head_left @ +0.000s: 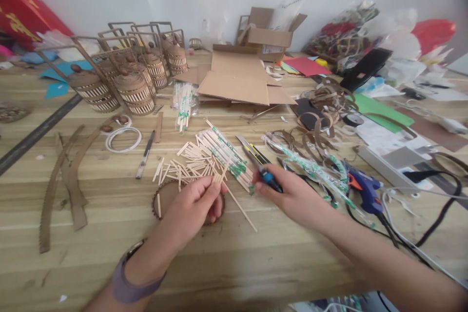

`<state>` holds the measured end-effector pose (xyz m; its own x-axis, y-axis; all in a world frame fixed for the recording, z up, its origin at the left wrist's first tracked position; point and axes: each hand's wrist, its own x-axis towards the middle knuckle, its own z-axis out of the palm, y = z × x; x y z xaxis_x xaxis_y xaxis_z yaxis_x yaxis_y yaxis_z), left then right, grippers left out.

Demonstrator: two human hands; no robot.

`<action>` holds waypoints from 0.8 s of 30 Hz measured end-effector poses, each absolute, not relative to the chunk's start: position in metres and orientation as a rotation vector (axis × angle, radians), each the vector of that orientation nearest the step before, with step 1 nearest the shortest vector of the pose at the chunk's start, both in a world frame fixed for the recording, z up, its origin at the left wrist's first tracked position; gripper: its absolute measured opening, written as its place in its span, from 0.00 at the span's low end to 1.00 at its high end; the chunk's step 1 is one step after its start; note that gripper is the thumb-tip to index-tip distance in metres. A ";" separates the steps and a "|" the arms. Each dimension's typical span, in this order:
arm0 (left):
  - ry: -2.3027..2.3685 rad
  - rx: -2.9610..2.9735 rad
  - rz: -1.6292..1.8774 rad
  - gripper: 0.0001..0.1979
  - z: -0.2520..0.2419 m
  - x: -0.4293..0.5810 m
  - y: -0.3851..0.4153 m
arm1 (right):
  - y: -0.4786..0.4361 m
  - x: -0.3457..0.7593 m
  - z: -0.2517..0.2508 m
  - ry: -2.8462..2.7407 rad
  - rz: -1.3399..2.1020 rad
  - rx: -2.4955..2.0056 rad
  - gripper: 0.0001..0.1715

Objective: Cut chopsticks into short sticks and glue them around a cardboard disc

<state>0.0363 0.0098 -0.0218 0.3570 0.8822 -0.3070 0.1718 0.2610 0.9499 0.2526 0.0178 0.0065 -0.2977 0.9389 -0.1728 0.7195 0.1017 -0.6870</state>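
My left hand pinches a few thin wooden sticks between thumb and fingers. Beneath it lies a round cardboard disc with a ridged rim, partly hidden by the hand. A longer stick slants down to the right beside my fingertips. In my right hand is a tool with a blue-and-black handle; its kind is not clear. Short cut sticks lie heaped just beyond my left hand. Chopsticks in green-printed wrappers lie alongside that heap.
A yellow-and-black utility knife lies past my right hand. At right are a blue glue gun with cables, empty wrappers and curled cardboard strips. Lidded cardboard buckets, a pen and flattened cardboard lie further off.
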 end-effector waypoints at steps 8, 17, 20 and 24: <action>1.351 1.857 0.499 0.11 -0.018 0.047 0.004 | 0.019 0.228 -0.006 -2.537 0.322 -1.325 0.04; 1.620 2.172 -0.062 0.19 -0.017 0.054 0.002 | 0.017 0.211 -0.012 -2.573 0.339 -1.716 0.04; 1.659 2.197 -0.121 0.19 -0.015 0.058 -0.001 | 0.015 0.208 -0.009 -2.569 0.336 -1.750 0.04; 1.700 2.177 -0.066 0.18 -0.015 0.063 -0.004 | 0.013 0.203 -0.009 -2.553 0.302 -1.789 0.03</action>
<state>0.0630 -0.0042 -0.0147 0.2684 0.9264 -0.2641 0.9442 -0.1986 0.2628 0.2031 0.0134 -0.0092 -0.3474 0.9321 -0.1022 0.9302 0.3288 -0.1630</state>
